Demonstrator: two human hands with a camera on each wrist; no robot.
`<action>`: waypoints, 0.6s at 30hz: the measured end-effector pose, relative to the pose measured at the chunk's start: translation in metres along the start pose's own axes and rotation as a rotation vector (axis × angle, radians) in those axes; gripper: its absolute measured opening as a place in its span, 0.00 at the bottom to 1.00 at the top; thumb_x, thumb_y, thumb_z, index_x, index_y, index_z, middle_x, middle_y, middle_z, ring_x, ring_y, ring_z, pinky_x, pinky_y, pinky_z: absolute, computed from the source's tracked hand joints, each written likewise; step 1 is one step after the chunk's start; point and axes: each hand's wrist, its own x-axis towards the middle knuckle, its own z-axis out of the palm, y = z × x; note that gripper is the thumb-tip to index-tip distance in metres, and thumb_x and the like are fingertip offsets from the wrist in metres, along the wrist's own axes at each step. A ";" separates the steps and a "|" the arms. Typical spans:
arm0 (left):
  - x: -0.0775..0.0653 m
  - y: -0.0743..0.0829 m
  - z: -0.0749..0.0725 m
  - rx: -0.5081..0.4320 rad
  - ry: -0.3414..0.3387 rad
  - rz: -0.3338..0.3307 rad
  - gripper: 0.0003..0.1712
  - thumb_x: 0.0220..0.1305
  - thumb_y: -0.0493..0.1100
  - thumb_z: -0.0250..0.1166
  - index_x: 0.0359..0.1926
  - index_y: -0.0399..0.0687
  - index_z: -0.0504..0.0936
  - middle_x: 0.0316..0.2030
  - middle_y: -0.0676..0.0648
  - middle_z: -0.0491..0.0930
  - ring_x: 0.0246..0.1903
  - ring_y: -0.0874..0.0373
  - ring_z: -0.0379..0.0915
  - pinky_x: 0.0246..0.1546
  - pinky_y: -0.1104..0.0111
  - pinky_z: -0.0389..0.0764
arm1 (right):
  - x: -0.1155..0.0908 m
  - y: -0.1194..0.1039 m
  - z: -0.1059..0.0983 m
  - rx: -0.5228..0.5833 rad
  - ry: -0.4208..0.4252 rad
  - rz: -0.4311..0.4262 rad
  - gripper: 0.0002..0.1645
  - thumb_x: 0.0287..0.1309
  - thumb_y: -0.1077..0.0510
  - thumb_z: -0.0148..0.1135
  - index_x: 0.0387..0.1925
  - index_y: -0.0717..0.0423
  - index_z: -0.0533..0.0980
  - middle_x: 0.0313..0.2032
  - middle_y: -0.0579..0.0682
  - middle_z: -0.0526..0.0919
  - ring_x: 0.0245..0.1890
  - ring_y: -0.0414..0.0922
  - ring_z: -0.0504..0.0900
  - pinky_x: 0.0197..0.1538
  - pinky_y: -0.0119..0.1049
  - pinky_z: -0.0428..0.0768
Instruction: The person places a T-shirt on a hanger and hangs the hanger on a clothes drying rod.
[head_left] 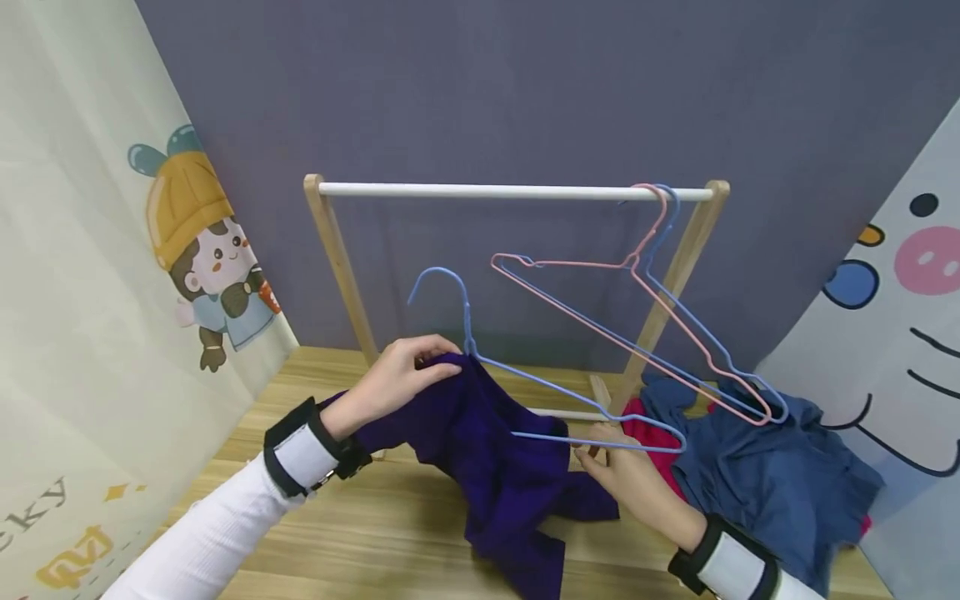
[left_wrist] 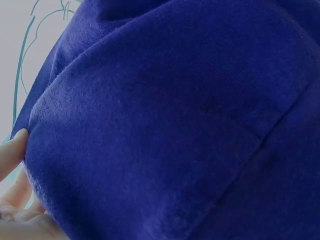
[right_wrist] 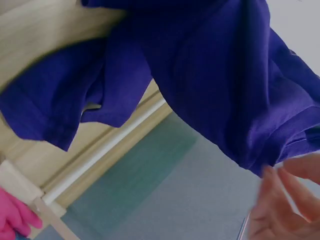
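A dark purple shirt (head_left: 487,467) hangs in folds from a blue hanger (head_left: 555,386). The hanger's left part is covered by the cloth; its hook and right arm show bare. My left hand (head_left: 393,379) grips the shirt beside the hook, thumb in front. In the left wrist view, purple cloth (left_wrist: 150,120) fills most of the picture, with fingertips at its edge. On the other side my right hand (head_left: 626,471) is by the hanger's lower right bar. The right wrist view shows its fingertips (right_wrist: 272,182) pinching a corner of the shirt.
Behind the hands stands a wooden rack with a white rail (head_left: 480,192). A pink hanger (head_left: 570,264) and a second blue hanger (head_left: 720,350) hang at its right end. Blue clothing (head_left: 772,467) and a red-pink piece (head_left: 660,442) lie heaped on the wooden table (head_left: 315,517).
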 end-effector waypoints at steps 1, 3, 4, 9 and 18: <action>0.000 0.000 -0.001 -0.002 0.000 0.002 0.08 0.57 0.39 0.61 0.38 0.45 0.80 0.34 0.51 0.80 0.30 0.62 0.71 0.34 0.69 0.71 | 0.001 0.001 0.002 0.010 0.052 -0.016 0.13 0.40 0.72 0.64 0.32 0.58 0.79 0.26 0.44 0.77 0.21 0.34 0.69 0.22 0.28 0.69; 0.001 0.001 -0.002 -0.012 0.000 0.010 0.08 0.56 0.39 0.61 0.38 0.45 0.80 0.34 0.51 0.80 0.30 0.62 0.71 0.34 0.70 0.71 | 0.004 0.001 0.003 0.056 0.089 -0.045 0.16 0.40 0.72 0.64 0.35 0.58 0.78 0.30 0.46 0.77 0.20 0.32 0.65 0.20 0.26 0.66; 0.001 0.001 -0.003 -0.016 0.000 0.014 0.08 0.56 0.39 0.61 0.38 0.44 0.80 0.34 0.50 0.80 0.30 0.62 0.71 0.34 0.70 0.71 | 0.006 0.002 0.004 0.088 0.085 -0.065 0.16 0.41 0.72 0.63 0.36 0.58 0.78 0.32 0.47 0.78 0.20 0.31 0.64 0.20 0.26 0.66; 0.002 0.000 -0.007 -0.044 0.001 0.037 0.09 0.56 0.37 0.61 0.40 0.42 0.80 0.36 0.48 0.80 0.32 0.62 0.72 0.35 0.71 0.71 | 0.012 0.004 0.007 0.136 -0.003 -0.189 0.14 0.41 0.72 0.63 0.33 0.57 0.77 0.29 0.47 0.78 0.22 0.34 0.69 0.23 0.25 0.68; -0.002 -0.011 -0.016 -0.059 0.010 0.052 0.12 0.55 0.35 0.61 0.42 0.39 0.80 0.36 0.47 0.80 0.34 0.61 0.72 0.35 0.72 0.72 | 0.004 0.012 -0.013 0.056 -0.110 -0.064 0.07 0.44 0.68 0.64 0.27 0.57 0.79 0.28 0.46 0.78 0.24 0.31 0.71 0.23 0.27 0.71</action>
